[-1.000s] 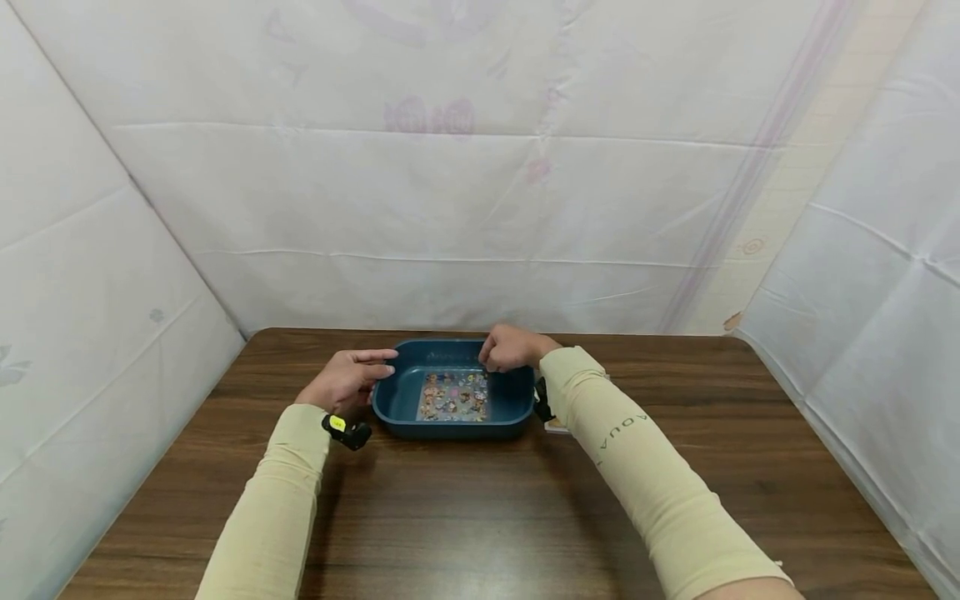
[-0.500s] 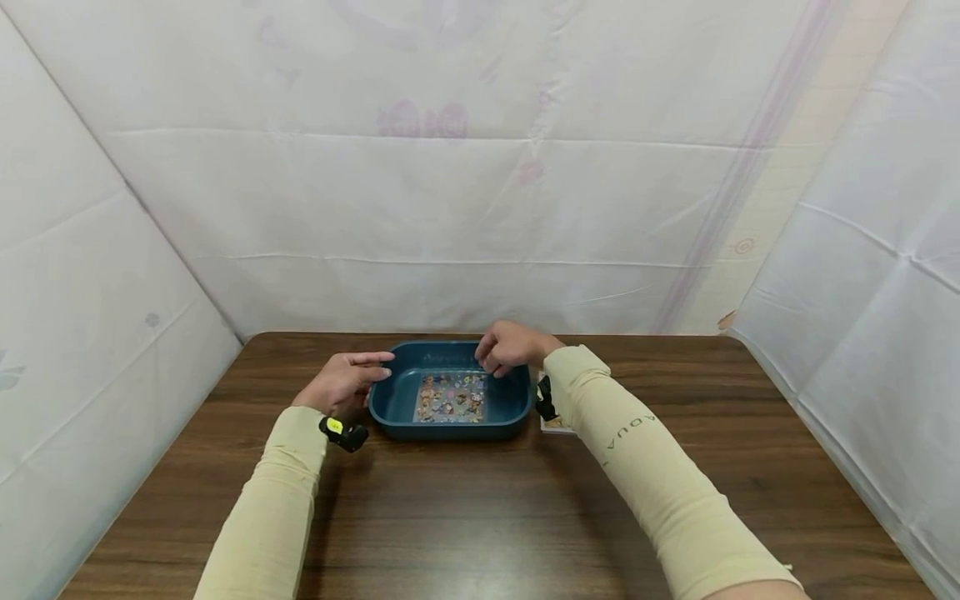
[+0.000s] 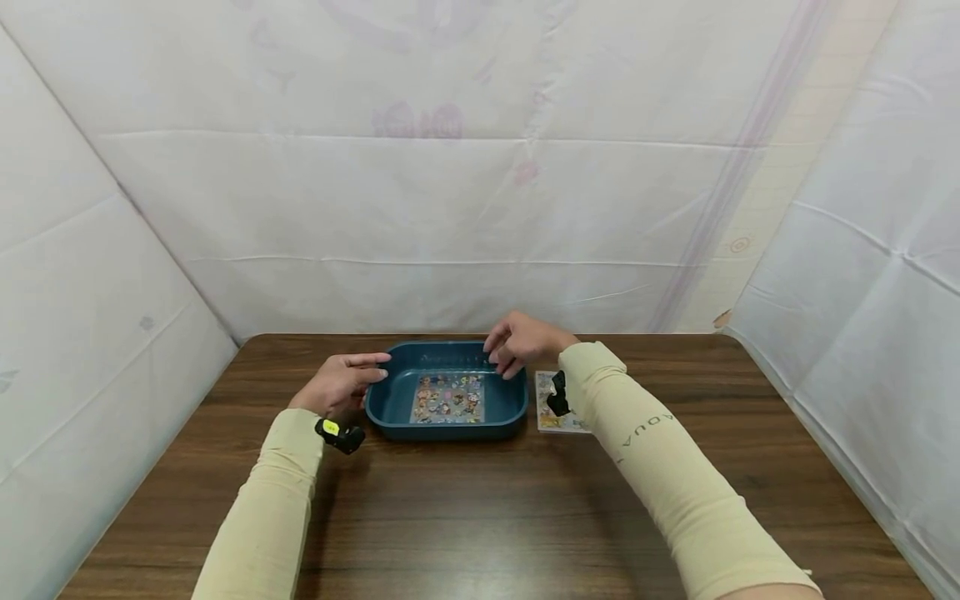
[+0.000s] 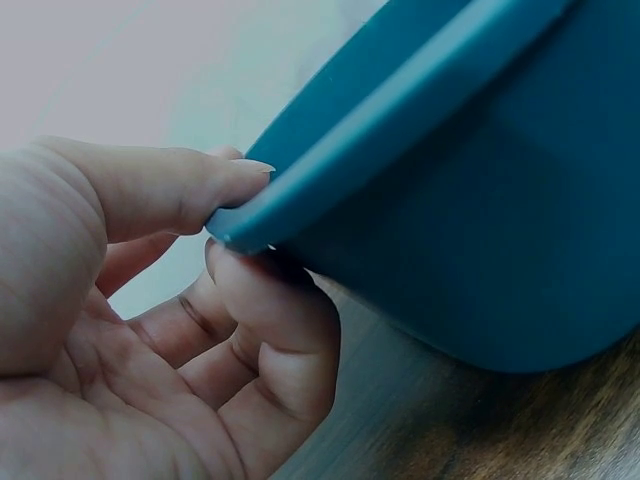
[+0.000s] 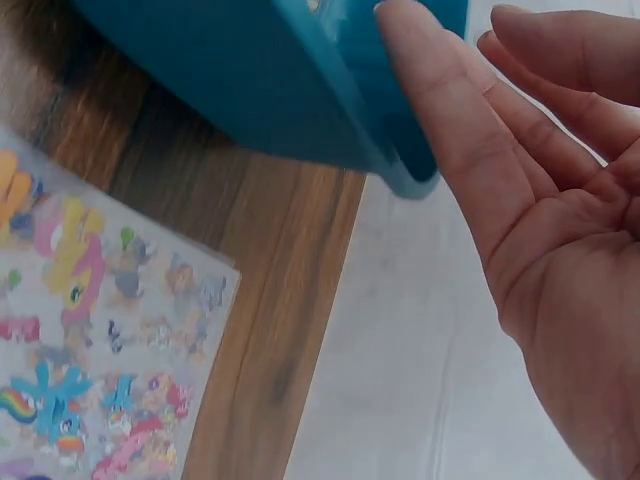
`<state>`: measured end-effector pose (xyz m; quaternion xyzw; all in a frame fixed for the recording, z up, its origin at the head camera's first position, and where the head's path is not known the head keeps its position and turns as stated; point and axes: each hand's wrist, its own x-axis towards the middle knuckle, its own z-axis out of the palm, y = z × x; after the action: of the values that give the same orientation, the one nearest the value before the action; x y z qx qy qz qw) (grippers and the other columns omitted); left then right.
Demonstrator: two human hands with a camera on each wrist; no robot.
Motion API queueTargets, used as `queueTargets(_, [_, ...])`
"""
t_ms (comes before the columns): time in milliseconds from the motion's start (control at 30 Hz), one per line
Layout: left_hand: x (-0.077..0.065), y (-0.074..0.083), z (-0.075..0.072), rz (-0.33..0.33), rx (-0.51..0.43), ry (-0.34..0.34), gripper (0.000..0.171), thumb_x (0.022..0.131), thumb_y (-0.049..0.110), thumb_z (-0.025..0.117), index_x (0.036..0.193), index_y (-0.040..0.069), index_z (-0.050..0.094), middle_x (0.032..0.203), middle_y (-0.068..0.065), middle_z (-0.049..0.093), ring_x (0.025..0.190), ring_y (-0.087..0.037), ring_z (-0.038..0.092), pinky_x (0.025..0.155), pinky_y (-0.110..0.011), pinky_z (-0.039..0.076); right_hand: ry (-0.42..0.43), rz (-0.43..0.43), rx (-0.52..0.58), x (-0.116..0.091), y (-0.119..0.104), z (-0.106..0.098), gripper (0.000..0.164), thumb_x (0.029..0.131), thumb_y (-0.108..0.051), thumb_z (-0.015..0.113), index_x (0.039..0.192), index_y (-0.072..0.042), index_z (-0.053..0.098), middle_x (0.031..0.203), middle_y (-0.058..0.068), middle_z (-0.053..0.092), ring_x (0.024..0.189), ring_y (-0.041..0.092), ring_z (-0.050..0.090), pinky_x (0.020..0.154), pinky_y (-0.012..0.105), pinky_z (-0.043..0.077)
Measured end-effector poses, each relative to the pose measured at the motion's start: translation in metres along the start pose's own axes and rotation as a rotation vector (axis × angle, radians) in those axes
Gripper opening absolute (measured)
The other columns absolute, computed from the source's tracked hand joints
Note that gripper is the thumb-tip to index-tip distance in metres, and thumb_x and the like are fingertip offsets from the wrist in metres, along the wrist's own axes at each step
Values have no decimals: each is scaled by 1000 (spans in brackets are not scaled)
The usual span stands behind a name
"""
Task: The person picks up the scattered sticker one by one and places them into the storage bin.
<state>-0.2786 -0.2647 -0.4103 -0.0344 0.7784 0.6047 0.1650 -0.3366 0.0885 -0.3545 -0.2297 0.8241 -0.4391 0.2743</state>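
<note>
A blue plastic basin [image 3: 450,432] stands on the table, with a sheet of small cartoon stickers [image 3: 447,400] lying flat on its floor. At its left end, my left hand [image 3: 341,383] pinches the rim between thumb and fingers; in the left wrist view the thumb [image 4: 200,185] lies on top and curled fingers sit under the lip. My right hand [image 3: 525,343] hovers over the basin's right back corner, its fingers loosely bent and no held thing showing. In the right wrist view the fingers [image 5: 450,130] overlap the basin's rim [image 5: 410,185].
Right of the basin lies a stack of cartoon sticker sheets [image 3: 551,417], partly covered by the right wrist camera [image 3: 558,394]; colourful ponies show on the top sheet [image 5: 100,330]. The brown wooden table [image 3: 450,517] ends at a white curtain [image 3: 420,208] behind.
My right hand has moved slightly right and up, its fingers loosening from a tighter curl. More of the sticker stack now shows. My left hand keeps its hold on the rim.
</note>
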Motion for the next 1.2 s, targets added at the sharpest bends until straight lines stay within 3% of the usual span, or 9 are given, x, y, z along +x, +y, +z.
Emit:
queueTargets(367, [1, 0, -3, 9, -5, -3, 53, 105, 18, 63, 156, 9, 49, 83, 3, 56, 68, -13, 51, 67, -32, 50, 30, 15, 65, -14, 7, -14, 31, 100, 6, 57, 129, 16, 62, 110, 26, 70, 73, 19, 68, 71, 33, 63])
queueTargets(600, [1, -2, -2, 6, -24, 4, 53, 105, 18, 63, 156, 8, 48, 77, 5, 52, 67, -12, 50, 66, -31, 49, 31, 19, 36, -19, 12, -21, 28, 99, 7, 58, 125, 17, 64, 109, 30, 71, 72, 19, 69, 78, 43, 64])
queueTargets(800, [3, -3, -3, 5, -35, -1, 53, 105, 18, 63, 156, 8, 49, 78, 6, 51, 68, -12, 51, 67, -31, 49, 44, 35, 16, -24, 18, -30, 24, 98, 7, 59, 120, 14, 68, 93, 17, 75, 71, 20, 70, 85, 52, 62])
queueTargets(1033, [3, -5, -3, 0, -34, 1, 53, 105, 19, 64, 155, 8, 49, 71, 6, 48, 66, -13, 48, 66, -32, 48, 63, 55, 15, -31, 31, -36, 18, 98, 6, 61, 111, 9, 73, 92, 20, 74, 71, 21, 69, 82, 50, 63])
queueTargets(1200, [4, -4, -3, 6, -29, -5, 53, 105, 20, 63, 155, 9, 49, 71, 6, 47, 65, -13, 48, 65, -32, 47, 78, 85, 16, -37, 42, -41, 22, 97, 6, 60, 116, 14, 69, 93, 21, 72, 72, 21, 69, 82, 49, 63])
